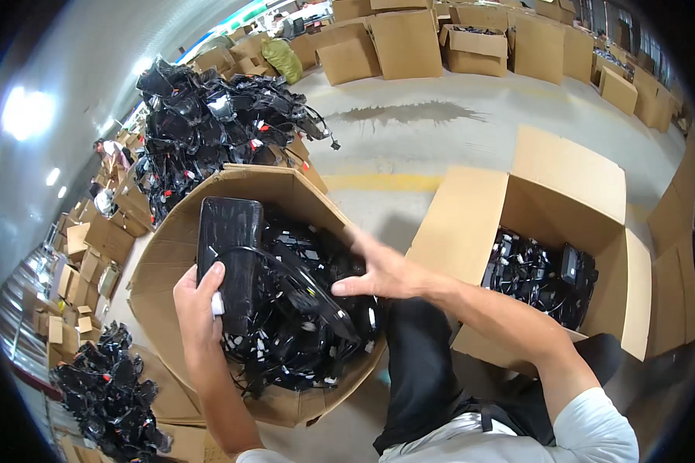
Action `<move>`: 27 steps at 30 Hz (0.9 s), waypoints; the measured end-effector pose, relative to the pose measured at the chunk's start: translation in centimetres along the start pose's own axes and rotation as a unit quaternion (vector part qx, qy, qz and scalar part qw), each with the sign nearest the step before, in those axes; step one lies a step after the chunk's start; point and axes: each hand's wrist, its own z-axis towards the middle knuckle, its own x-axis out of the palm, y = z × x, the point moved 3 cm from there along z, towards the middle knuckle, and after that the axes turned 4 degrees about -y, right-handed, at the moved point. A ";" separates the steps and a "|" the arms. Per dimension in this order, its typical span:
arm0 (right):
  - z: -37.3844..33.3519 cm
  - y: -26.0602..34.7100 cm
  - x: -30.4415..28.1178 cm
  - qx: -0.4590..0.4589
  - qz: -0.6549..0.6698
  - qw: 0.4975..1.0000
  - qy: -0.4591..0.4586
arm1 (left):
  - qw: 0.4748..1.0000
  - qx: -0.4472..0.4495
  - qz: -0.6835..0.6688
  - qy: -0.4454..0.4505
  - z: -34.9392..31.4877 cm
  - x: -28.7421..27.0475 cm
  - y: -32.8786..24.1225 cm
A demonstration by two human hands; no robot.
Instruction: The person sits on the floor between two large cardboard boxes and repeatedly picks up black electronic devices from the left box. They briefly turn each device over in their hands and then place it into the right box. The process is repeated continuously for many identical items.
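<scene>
My left hand [198, 302] grips the lower left edge of a flat black rectangular case [232, 255], its thumb lying over the edge. Under that thumb shows a small white piece, perhaps a connector. A looped black cable [305, 289] runs from the case toward the right, across the carton. My right hand [382, 266] is at the carton's right side, slightly blurred, thumb and fingers apart beside the cable. Whether it touches the cable I cannot tell. Below both hands, a large open cardboard carton [158, 270] holds a tangle of black cabled parts [286, 351] with white connectors.
On my right stands another open carton [459, 224] with black cabled units [540, 270] inside. Piles of black parts rise behind the near carton [208, 116] and at the lower left [112, 393]. Cartons [405, 46] line the far side; people [104, 197] are at far left.
</scene>
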 end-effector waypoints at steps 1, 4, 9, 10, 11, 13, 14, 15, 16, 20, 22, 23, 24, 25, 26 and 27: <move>-0.2 0.2 1.6 0.032 0.101 0.993 0.051 | 1.000 0.005 -0.016 0.005 -1.4 0.8 -1.1; -3.4 -0.9 5.4 0.102 0.282 0.948 0.110 | 0.997 -0.009 -0.060 0.038 -4.2 3.5 -1.4; -8.5 -1.8 10.9 0.234 0.340 0.894 0.172 | 0.990 -0.040 -0.121 0.059 -8.0 8.0 -0.5; -9.2 -0.8 11.2 0.215 0.363 0.894 0.152 | 0.988 -0.056 -0.121 0.075 -8.6 8.9 0.0; -9.5 -1.3 11.9 0.208 0.410 0.878 0.136 | 0.986 -0.071 -0.121 0.091 -9.0 9.8 0.4; -9.7 -1.1 11.8 0.214 0.392 0.891 0.083 | 0.975 -0.094 -0.160 0.120 -9.2 11.4 1.7; -9.9 -1.1 12.0 0.188 0.387 0.901 0.064 | 0.966 -0.112 -0.198 0.125 -9.0 12.3 2.1; -10.1 -1.3 12.2 0.162 0.381 0.909 0.046 | 0.962 -0.121 -0.209 0.128 -8.9 12.9 2.3; -10.2 -1.4 12.2 0.135 0.376 0.916 0.028 | 0.958 -0.130 -0.221 0.131 -8.8 13.4 2.5; -11.2 -3.4 10.3 0.098 0.359 0.923 -0.101 | 0.930 -0.171 -0.278 0.168 -7.9 14.0 4.7; -11.9 -4.1 7.6 0.190 0.458 0.859 -0.127 | 0.921 -0.164 -0.308 0.175 -8.2 12.3 4.8; -12.6 -4.9 5.7 0.203 0.481 0.837 -0.166 | 0.912 -0.175 -0.323 0.181 -7.8 10.8 5.7; -13.4 -5.4 3.7 0.167 0.509 0.822 -0.193 | 0.923 -0.143 -0.325 0.148 -7.5 9.9 6.4; -14.2 -5.1 2.3 0.204 0.548 0.763 -0.277 | 0.933 -0.112 -0.322 0.111 -7.5 9.1 6.6; -15.0 -4.0 0.7 0.157 0.584 0.731 -0.318 | 0.946 -0.077 -0.308 0.065 -7.6 8.2 6.4; -16.3 -7.3 -3.2 0.171 0.621 0.699 -0.310 | 0.953 -0.036 -0.299 0.028 -7.5 9.7 5.7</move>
